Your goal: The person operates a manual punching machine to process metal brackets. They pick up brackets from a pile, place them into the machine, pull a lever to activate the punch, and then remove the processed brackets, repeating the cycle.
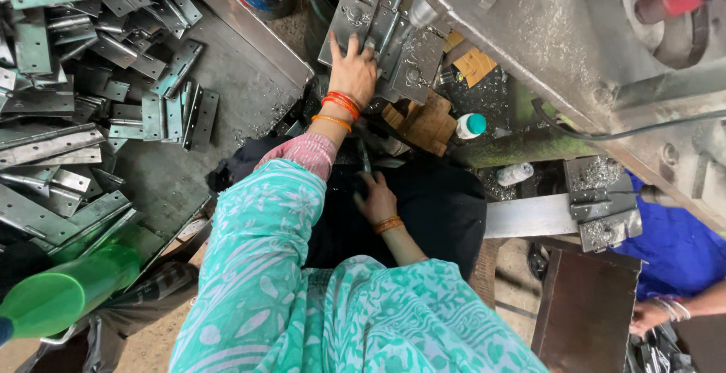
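Observation:
My left hand, with orange bangles at the wrist, reaches forward and lies on a grey metal hinge plate in a small stack leaning at the machine's bed. Its fingers are spread over the plate's lower edge and grip it. My right hand is low on the black cloth over my lap. Its fingers curl around a thin dark rod that points up towards the machine. My teal patterned garment fills the lower middle of the view.
A sheet-metal tray at left holds a big heap of grey hinges. A green plastic vessel lies at lower left. The large grey machine fills the upper right. Another person's hand and blue clothing are at lower right.

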